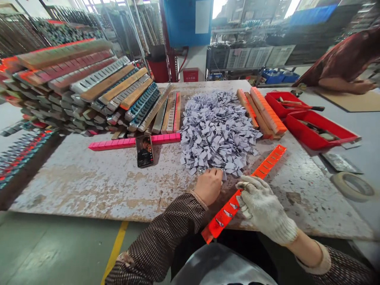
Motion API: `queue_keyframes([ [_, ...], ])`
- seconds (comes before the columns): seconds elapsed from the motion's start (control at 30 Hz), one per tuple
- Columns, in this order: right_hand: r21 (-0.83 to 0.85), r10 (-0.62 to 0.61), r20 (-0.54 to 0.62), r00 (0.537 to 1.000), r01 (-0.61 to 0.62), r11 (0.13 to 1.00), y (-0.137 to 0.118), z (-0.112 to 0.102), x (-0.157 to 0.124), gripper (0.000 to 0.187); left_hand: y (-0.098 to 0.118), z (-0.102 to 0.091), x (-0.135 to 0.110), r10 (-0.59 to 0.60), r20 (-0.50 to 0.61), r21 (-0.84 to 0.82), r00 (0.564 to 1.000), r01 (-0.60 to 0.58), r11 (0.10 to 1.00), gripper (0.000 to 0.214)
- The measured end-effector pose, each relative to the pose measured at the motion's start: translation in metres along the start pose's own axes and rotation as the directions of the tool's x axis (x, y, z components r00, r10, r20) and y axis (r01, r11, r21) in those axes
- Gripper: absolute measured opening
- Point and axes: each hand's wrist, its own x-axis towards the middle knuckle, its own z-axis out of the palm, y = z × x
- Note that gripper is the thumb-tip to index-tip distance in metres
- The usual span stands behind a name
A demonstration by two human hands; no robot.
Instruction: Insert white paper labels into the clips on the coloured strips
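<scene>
An orange slotted bar [268, 162] lies at a slant across the table's near edge. Small shiny pieces [227, 213] stand in several slots at its lower end; the slots at its upper end hold none. My right hand [261, 204], in a white knit glove, is over the middle of this bar, its fingers curled together against it; whatever is pinched there is hidden. My bare left hand [209, 185] touches the near edge of a heap of small white paper-like pieces [216, 130], its fingers bent closed and their tips out of sight.
A phone [144, 151] leans against a pink bar [118, 143]. Stacked bars [97, 87] rise at left; orange bars [267, 111] lie right of the heap. Red trays [320, 128] and a tape roll [352, 186] are at right. Another person's arm [346, 84] rests beyond.
</scene>
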Motion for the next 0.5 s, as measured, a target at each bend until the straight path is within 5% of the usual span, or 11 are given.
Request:
queue_keyframes([
  [0.17,0.046,-0.007,0.115,0.993,0.002,0.999,0.001,0.005,0.009,0.016,-0.003,0.004,0.002,0.002,0.003,-0.099,1.000,-0.001,0.995,0.026],
  [0.37,0.154,-0.056,0.044,0.998,0.048,0.987,0.015,0.008,0.002,0.010,-0.012,0.004,-0.006,-0.097,-0.079,-0.349,0.992,0.063,0.935,0.026],
  [0.43,0.182,-0.007,-0.001,1.000,0.007,0.983,0.017,0.007,-0.001,0.013,-0.013,0.000,-0.014,-0.165,-0.085,-0.620,0.983,0.078,0.780,0.022],
  [0.5,0.213,0.066,-0.064,0.996,-0.051,0.976,0.013,0.005,-0.001,0.010,-0.009,-0.007,-0.025,-0.235,-0.002,-0.941,0.972,0.078,0.329,0.017],
])
